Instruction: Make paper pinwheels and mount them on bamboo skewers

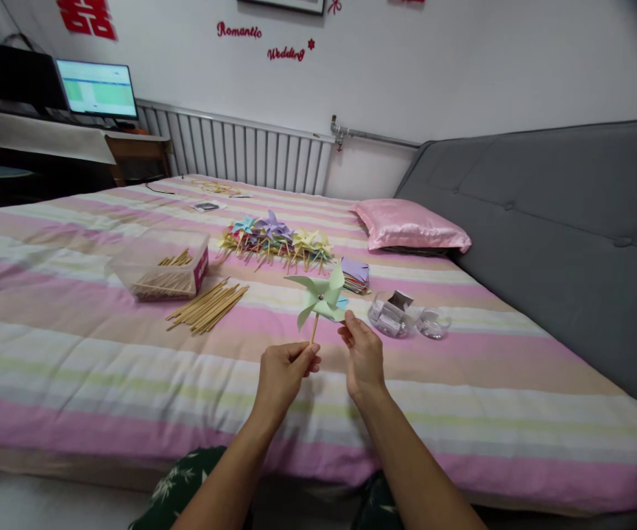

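The left hand [285, 368] pinches the stick of a green pinwheel [321, 297], keeping it upright over the bed's [75, 353] near edge, so the right hand [363, 353] fingertips can nip one sail. Loose sticks [208, 307] lie nearby.

There is one view only, taken from the person's head at the near edge of the bed [75, 383], looking forward and somewhat down across it. Both forearms reach in from the bottom, close to the lens. The far wall with its radiator [241, 151] sits well back; a monitor [97, 88] shows far left, a grey headboard [561, 235] along the right.
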A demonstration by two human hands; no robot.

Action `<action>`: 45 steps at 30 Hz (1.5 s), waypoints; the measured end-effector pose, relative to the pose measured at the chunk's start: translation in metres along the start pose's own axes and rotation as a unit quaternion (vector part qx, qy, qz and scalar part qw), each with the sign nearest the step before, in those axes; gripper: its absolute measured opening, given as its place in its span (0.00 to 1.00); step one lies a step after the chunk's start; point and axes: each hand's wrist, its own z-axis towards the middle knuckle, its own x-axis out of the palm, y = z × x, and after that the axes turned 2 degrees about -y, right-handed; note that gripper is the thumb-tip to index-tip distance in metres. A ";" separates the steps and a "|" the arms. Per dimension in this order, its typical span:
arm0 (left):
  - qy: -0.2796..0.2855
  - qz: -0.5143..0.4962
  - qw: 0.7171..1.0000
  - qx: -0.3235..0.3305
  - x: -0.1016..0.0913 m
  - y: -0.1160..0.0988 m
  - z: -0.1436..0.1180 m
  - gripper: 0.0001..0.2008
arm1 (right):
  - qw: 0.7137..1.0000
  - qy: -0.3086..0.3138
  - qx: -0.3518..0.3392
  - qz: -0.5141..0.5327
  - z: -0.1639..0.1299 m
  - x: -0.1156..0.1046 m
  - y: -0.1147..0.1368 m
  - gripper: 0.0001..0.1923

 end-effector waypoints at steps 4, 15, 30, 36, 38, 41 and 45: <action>-0.018 -0.027 0.999 -0.012 0.001 -0.002 0.000 0.15 | 1.000 0.019 0.019 0.013 -0.006 0.002 0.000 0.16; 0.017 -0.038 0.999 0.004 0.000 -0.001 0.001 0.15 | 0.985 0.153 0.058 -0.049 -0.023 0.012 -0.008 0.12; -0.085 0.021 0.996 0.007 -0.011 0.009 0.009 0.18 | 0.988 0.122 0.022 -0.095 -0.018 0.008 -0.012 0.12; -0.167 -0.011 0.986 0.011 -0.016 0.000 0.010 0.20 | 0.977 0.169 0.044 -0.123 -0.023 0.009 -0.012 0.11; -0.196 -0.024 0.980 0.015 -0.018 0.000 0.011 0.20 | 0.973 0.184 0.050 -0.128 -0.024 0.009 -0.014 0.11; -0.227 -0.028 0.973 0.023 -0.020 0.002 0.013 0.17 | 0.969 0.197 0.060 -0.135 -0.025 0.010 -0.017 0.12; -0.231 -0.029 0.972 0.015 -0.022 0.001 0.013 0.12 | 0.967 0.208 0.070 -0.130 -0.026 0.011 -0.018 0.13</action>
